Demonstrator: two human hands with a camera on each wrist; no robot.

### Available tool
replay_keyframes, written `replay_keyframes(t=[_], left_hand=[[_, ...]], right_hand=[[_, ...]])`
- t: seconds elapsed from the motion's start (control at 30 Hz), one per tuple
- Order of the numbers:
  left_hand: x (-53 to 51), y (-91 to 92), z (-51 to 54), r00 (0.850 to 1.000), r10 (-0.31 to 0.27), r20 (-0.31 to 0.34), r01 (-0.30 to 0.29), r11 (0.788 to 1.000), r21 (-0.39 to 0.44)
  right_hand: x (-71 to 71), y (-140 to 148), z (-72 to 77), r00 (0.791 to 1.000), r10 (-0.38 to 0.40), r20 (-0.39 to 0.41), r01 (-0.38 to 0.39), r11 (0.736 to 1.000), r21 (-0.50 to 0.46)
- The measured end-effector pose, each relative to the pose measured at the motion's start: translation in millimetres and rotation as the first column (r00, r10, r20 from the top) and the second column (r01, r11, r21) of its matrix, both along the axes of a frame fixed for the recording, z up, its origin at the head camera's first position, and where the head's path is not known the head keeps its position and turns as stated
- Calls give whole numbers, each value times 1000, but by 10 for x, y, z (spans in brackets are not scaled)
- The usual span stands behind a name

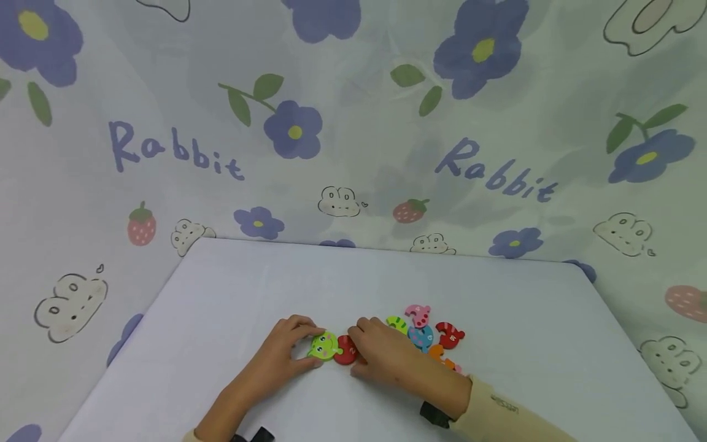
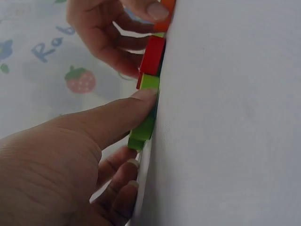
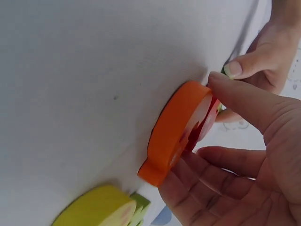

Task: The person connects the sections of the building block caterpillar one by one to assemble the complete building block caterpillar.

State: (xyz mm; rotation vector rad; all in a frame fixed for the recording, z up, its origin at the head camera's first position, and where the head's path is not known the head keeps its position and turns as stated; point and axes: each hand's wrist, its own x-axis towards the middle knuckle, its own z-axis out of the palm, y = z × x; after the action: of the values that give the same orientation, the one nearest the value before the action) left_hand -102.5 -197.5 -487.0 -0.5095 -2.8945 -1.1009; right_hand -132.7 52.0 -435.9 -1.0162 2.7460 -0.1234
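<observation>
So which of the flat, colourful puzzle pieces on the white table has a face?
The round, bright green piece pinched in the left hand, with printed eyes and pink cheeks; no face shows on the other pieces.

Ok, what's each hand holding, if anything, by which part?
Left hand: green smiling-face puzzle piece, pinched by opposite edges. Right hand: orange curved piece, by its rim.

White table (image 1: 221, 288) under the left hand (image 1: 278, 356) and right hand (image 1: 386, 359), pale printed backdrop (image 1: 359, 135) rising beyond both, purple flowers (image 1: 278, 135), strawberries (image 1: 142, 228) and rabbit faces (image 1: 72, 307) across it, "Rabbit" lettering (image 1: 118, 147) twice above the hands, soft light, faint shadows
</observation>
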Motion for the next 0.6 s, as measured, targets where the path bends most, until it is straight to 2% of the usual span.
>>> replay_keyframes(t=[0.33,0.6], left_hand=[[-7,-49,-38,995,-3,99,-1,999,39],[-23,-71,-34,992,-16,122,8,998,70]], right_hand=[[72,301,16,999,11,43,-9,999,-52],[184,582,70,999,-4,53,9,997,-83]])
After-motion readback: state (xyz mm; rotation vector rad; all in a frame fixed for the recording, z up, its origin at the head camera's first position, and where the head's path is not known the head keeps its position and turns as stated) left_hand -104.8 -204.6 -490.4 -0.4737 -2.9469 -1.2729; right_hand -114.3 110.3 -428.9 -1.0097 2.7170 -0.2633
